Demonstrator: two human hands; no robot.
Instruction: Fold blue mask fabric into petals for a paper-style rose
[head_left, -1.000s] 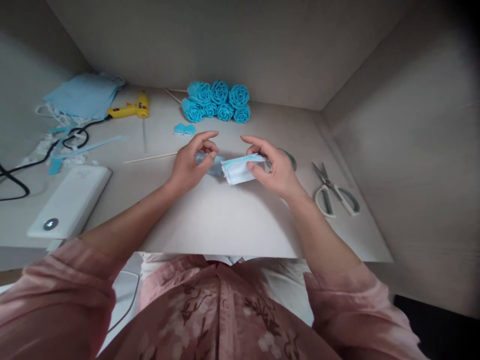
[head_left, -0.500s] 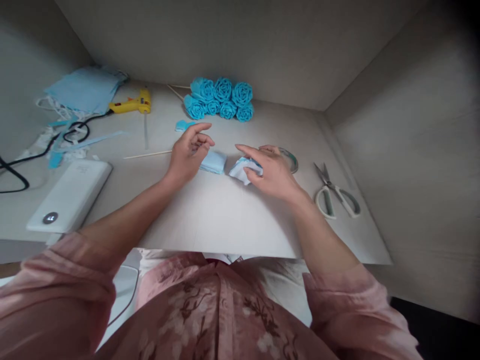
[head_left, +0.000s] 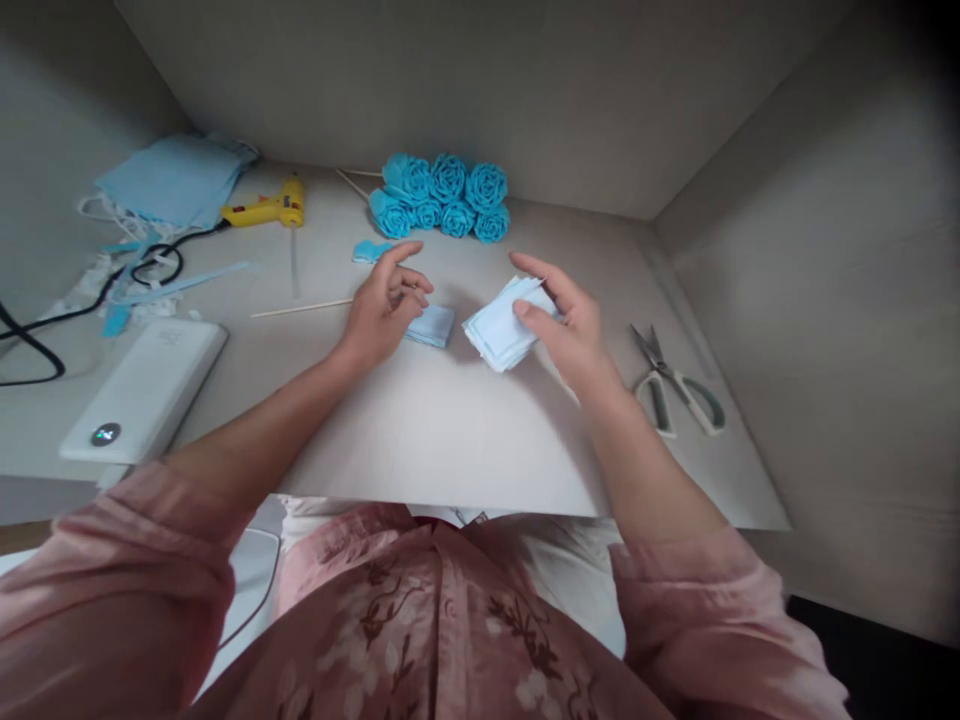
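Head view: a stack of pale sheets point(head_left: 504, 325) in the right hand point(head_left: 574, 320)

Nearest are pink sleeves and the surface's point(head_left: 450, 430) front edge. Beyond it, at centre, the right hand's grip pinches the sheets, thumb on top; they sit tilted and loosely fanned. The left hand point(head_left: 382, 310) has its grip loosely spread, with nothing visible between the fingers. Just beside its thumb lies a folded blue bundle point(head_left: 433, 326); whether they touch cannot be told.

A white power bank point(head_left: 146, 390) lies to the left; parted scissors point(head_left: 660, 370) lie to the right. A thin wooden stick point(head_left: 300, 308) runs up to the left hand. Farther back are a small blue piece point(head_left: 367, 251), a yellow glue gun point(head_left: 270, 208), seven blue flower heads point(head_left: 448, 178) and piled masks point(head_left: 169, 180). The flower heads look finished; the sheets and bundle appear flat, not yet shaped.
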